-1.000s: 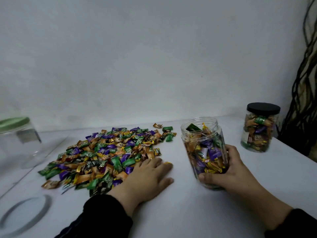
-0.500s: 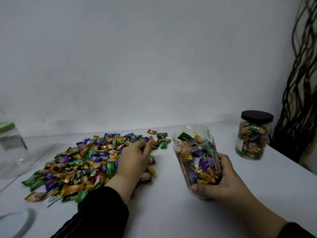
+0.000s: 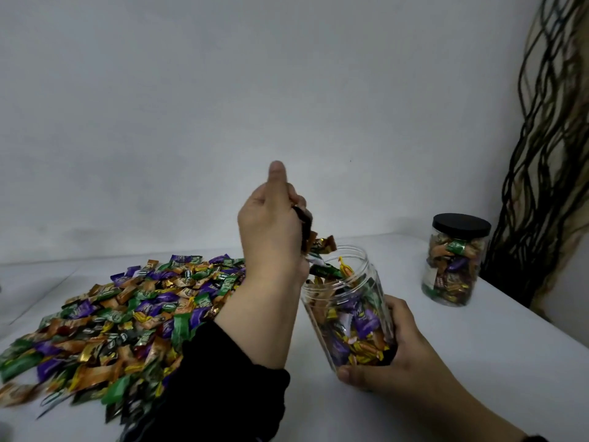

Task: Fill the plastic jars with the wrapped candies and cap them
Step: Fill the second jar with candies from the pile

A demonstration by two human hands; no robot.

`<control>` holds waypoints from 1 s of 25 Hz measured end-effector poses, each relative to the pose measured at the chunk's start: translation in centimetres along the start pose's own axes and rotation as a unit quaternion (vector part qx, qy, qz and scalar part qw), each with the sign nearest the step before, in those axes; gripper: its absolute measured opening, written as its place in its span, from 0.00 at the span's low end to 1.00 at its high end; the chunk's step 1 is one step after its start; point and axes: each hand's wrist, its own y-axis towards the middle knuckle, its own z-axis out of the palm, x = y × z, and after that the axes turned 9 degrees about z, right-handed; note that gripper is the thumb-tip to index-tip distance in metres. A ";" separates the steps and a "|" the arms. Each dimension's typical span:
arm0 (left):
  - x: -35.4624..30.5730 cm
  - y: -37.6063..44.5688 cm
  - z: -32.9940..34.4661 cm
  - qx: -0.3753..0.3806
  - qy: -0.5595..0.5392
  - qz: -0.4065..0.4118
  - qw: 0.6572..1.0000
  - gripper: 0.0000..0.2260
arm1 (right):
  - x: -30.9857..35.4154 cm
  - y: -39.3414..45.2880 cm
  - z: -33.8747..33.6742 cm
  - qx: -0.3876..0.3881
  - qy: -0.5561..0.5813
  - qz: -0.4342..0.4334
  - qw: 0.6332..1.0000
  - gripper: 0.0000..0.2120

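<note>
Hands — left (image 3: 271, 231) clutching candies (image 3: 318, 245) over jar (image 3: 347, 311), right (image 3: 395, 355) gripping it.

Left hand (image 3: 271, 231) with candies (image 3: 320, 245) above open jar (image 3: 349, 309) in right hand (image 3: 398, 355)

The left hand (image 3: 271, 231) is raised just above and beside the mouth of the open jar (image 3: 347, 307), thumb pointing up, its fingers curled round a few wrapped candies (image 3: 318, 245) that poke out toward the jar's rim. Its forearm slopes down into a black sleeve (image 3: 223, 384). The right hand (image 3: 392, 355) wraps the jar's lower part from the right, thumb across the front near the base.
</note>
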 end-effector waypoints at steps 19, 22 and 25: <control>-0.2 -1.9 -2.5 0.453 0.466 0.059 0.758 0.14 | -0.3 0.6 -1.0 -0.004 0.116 0.034 0.993 0.46; 0.4 -2.4 -2.4 0.467 0.436 0.047 0.767 0.22 | -0.4 0.6 -1.1 -0.012 0.120 0.035 0.992 0.44; 0.8 -2.1 -3.1 0.484 0.364 0.026 0.795 0.26 | -0.6 0.8 -1.5 -0.016 0.127 0.043 0.991 0.43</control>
